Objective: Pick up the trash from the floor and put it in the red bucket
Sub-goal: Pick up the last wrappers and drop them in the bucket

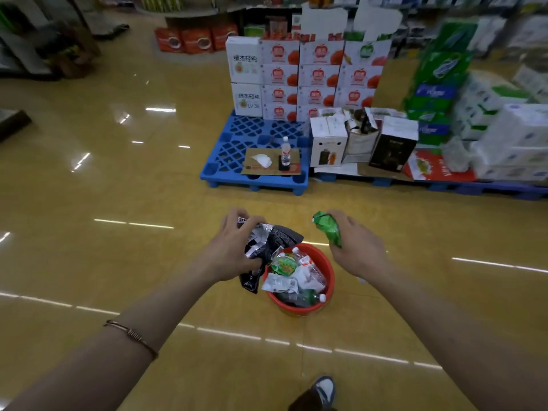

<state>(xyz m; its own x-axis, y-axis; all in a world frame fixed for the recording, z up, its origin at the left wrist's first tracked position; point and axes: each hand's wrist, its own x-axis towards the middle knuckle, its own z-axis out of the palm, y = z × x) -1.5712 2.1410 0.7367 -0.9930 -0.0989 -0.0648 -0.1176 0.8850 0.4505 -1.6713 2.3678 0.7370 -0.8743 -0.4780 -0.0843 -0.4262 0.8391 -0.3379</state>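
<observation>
Centre of the frame, the red bucket (pixel 328 280) sits on the glossy tan floor (pixel 118 188), already stuffed with wrappers, a clear plastic bottle and a green-labelled packet. Just above its left rim, the left hand (pixel 234 247) clutches a crumpled black and silver wrapper (pixel 268 247), fingers clamped round the top while the bag's lower end dangles down past the bucket's outer left side. To the right, the right hand (pixel 357 247) is closed on a scrunched green wrapper (pixel 327 228), held above and slightly beyond the bucket's right rim, not touching it. The print on both wrappers is too crumpled to read. A thin bracelet (pixel 132 335) rings the left wrist at lower left, and a shoe (pixel 324 390) pokes in at the bottom edge. Further up, a blue pallet (pixel 234 149) carries a sheet of cardboard (pixel 267 169) with a white crumpled piece (pixel 262 160) and an upright water bottle (pixel 285 152) on it. Behind stand stacked white cartons (pixel 318 75) printed with red apples; two at their left read "LV JIE" under Chinese characters. Green packs (pixel 439 81) tower at upper right. Wide open floor spreads left of the bucket and toward the lower frame; the pallets close off the upper right side.
</observation>
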